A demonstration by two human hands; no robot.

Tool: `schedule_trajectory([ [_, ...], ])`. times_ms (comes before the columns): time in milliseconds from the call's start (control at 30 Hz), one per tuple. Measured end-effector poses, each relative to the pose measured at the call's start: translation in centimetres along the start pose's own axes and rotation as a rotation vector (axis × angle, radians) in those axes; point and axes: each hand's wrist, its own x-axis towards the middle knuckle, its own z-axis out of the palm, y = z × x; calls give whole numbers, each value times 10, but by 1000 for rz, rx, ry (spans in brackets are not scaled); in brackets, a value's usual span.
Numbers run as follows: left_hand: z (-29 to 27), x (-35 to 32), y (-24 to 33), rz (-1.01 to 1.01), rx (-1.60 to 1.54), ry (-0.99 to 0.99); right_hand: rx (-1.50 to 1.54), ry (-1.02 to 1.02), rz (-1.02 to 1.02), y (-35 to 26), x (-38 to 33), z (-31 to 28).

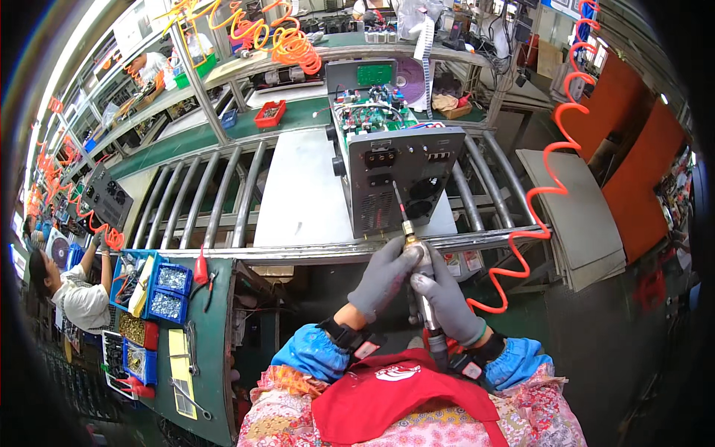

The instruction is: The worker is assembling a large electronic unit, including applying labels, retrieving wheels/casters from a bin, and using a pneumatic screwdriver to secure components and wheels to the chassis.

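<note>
Both my hands wear grey gloves and blue sleeve covers. My right hand point(447, 302) grips the body of a pneumatic screwdriver point(419, 279) held upright. My left hand point(383, 276) closes around the tool's brass chuck, just below its long thin bit point(398, 203). The bit points up at the rear panel of a grey metal chassis point(398, 179) standing on a white board point(298, 190) on the roller conveyor point(201, 205). The chassis is open on top, showing a green circuit board and wires point(369, 112).
An orange coiled air hose point(555, 186) runs from the tool up to the right. On the green side table at my left lie blue bins of screws point(170, 292), pliers and hand tools. Another person point(71, 287) works at the left. Grey boards point(577, 212) lie stacked at the right.
</note>
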Motion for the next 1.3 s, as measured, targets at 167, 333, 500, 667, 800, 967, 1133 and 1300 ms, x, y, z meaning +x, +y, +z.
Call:
schedule_trajectory([
  [167,5,22,8,6,-149,51,-10,31,-86,-12,23,-5],
  [333,6,39,7,22,-192,102,-26,16,-79,-21,37,-14],
  [500,2,47,6,39,-138,141,-77,-8,-48,-16,52,-24],
  [667,1,50,0,15,-109,136,-73,-13,-71,-11,57,-30],
  [800,4,51,-3,-42,-167,143,-67,-43,-30,-17,55,-32],
  [967,9,52,10,-13,-41,131,398,-127,384,-32,49,-40],
  [1133,15,54,24,1,-54,133,1067,-349,430,-38,51,-47],
  [1300,8,47,22,-49,-151,126,610,-175,351,-37,48,-38],
])
